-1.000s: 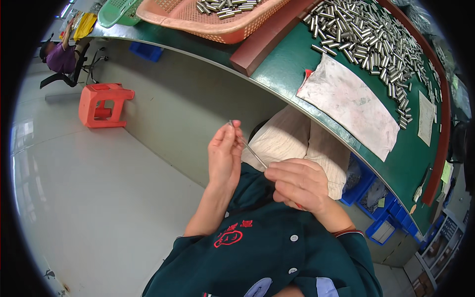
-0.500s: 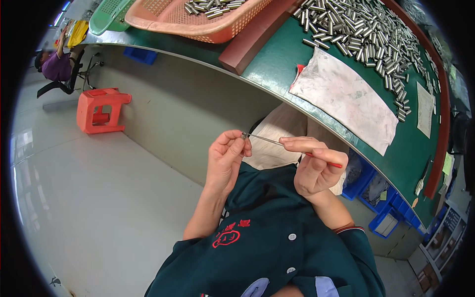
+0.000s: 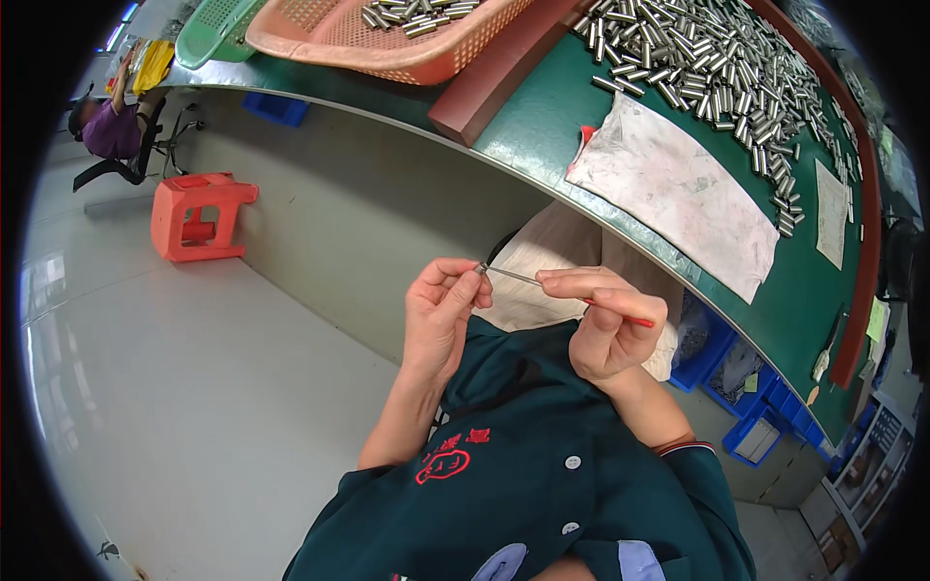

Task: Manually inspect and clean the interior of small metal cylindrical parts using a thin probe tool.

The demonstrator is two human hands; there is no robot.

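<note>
Between the thumb and fingers of my left hand (image 3: 444, 305) is a small metal cylinder (image 3: 481, 268), mostly hidden by the fingertips. My right hand (image 3: 612, 320) grips a thin metal rod tool with a red handle (image 3: 635, 319). The rod's tip meets the end of the cylinder; whether it goes inside I cannot tell. Both hands are held above my lap, short of the table edge. On the green table (image 3: 528, 107) lies a large heap of similar shiny metal cylinders (image 3: 717, 73), beyond a stained white cloth (image 3: 678, 184).
An orange basket (image 3: 387, 58) with several cylinders and a green basket (image 3: 208, 34) stand at the far left of the table. A dark red bar (image 3: 499, 77) divides it. Blue bins (image 3: 756, 431) sit below at right. A red stool (image 3: 199, 215) and a seated person (image 3: 111, 129) are at left.
My right hand has shifted slightly left with the tool, bringing its handle closer to my left hand. The left hand has barely moved and still pinches the cylinder.
</note>
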